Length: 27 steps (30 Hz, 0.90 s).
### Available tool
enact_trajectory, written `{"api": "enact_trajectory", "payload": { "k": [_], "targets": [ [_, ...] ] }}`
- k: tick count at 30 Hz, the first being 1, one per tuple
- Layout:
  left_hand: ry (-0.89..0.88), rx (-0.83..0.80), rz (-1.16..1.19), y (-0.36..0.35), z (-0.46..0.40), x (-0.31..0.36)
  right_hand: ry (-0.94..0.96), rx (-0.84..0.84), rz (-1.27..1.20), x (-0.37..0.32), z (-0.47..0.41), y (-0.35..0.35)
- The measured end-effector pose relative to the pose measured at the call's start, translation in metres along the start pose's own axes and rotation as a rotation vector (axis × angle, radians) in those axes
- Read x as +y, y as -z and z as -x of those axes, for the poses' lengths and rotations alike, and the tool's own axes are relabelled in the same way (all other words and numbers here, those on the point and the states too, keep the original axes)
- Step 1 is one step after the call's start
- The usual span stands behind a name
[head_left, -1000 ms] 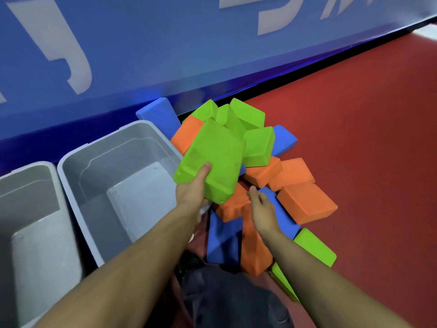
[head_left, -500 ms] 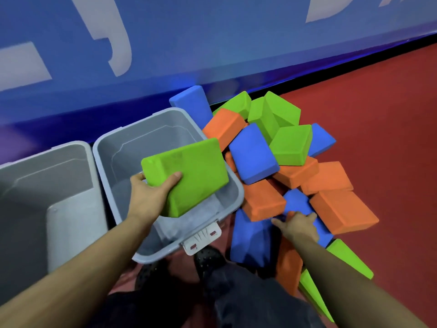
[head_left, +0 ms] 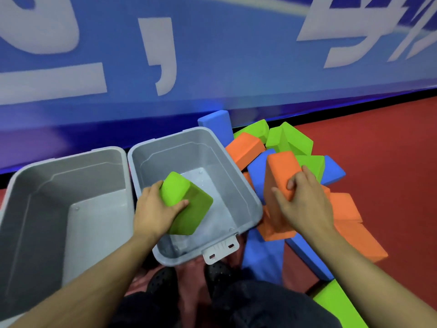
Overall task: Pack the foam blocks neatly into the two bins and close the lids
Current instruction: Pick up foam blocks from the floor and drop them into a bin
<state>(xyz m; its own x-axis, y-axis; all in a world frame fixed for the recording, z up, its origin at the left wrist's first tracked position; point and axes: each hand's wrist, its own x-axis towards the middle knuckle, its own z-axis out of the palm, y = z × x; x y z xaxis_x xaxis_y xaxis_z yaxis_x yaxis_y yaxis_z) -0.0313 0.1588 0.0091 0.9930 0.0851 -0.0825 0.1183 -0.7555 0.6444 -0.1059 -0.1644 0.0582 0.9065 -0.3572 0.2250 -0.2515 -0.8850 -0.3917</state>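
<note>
Head view | left hand (head_left: pixel 153 213) gripping green block (head_left: pixel 186 204), now lowered inside right bin (head_left: pixel 246 192), first block nearly placed | right hand (head_left: pixel 300 204) newly gripping orange block (head_left: pixel 280 176), lifted from pile (head_left: pixel 283 147) | left bin (head_left: pixel 21 185) holding nothing | no lids visible.

I have one view only, a wide-angle camera worn on the person's head, looking forward and steeply down. It sits close: both forearms enter from the bottom corners of the frame, and the left hand (head_left: pixel 155 215) and right hand (head_left: pixel 301 204) land near the middle. Two grey bins (head_left: pixel 238 185) fill the left and centre, the block pile (head_left: pixel 290 143) sits right of centre, and the blue wall (head_left: pixel 212 55) spans the top, its lines bowed by the lens. The red floor (head_left: pixel 390 150) takes the right side.
</note>
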Motion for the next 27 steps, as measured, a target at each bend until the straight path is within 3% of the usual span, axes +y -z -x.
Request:
{"api": "enact_trajectory", "payload": {
  "k": [3, 5, 11, 13, 15, 18, 22, 27],
  "targets": [
    [-0.008, -0.040, -0.040, -0.003, -0.002, -0.012, 0.144, 0.141, -0.197, -0.047, -0.010, -0.004],
    [0.000, -0.103, -0.103, -0.009, -0.006, -0.023, 0.162, 0.139, -0.327, -0.069, -0.016, -0.027],
    [-0.147, -0.307, -0.402, -0.034, -0.011, -0.030, 0.223, -0.287, -0.291, -0.071, -0.016, -0.135],
    [-0.118, -0.394, -0.438, -0.043, -0.012, -0.032, 0.272, -0.479, -0.178, -0.065, -0.019, -0.156],
    [-0.082, -0.432, -0.448, -0.047, -0.010, -0.037, 0.276, -0.555, -0.080, -0.063, -0.022, -0.163],
    [-0.089, -0.473, -0.423, -0.066, -0.016, -0.026, 0.133, -0.497, 0.068, -0.032, -0.025, -0.159],
    [-0.072, -0.387, -0.320, -0.062, -0.016, -0.023, 0.074, -0.324, -0.075, -0.016, -0.010, -0.152],
    [-0.164, -0.404, -0.199, -0.078, -0.013, 0.008, -0.318, -0.157, -0.115, 0.058, -0.007, -0.135]
  ]
}}
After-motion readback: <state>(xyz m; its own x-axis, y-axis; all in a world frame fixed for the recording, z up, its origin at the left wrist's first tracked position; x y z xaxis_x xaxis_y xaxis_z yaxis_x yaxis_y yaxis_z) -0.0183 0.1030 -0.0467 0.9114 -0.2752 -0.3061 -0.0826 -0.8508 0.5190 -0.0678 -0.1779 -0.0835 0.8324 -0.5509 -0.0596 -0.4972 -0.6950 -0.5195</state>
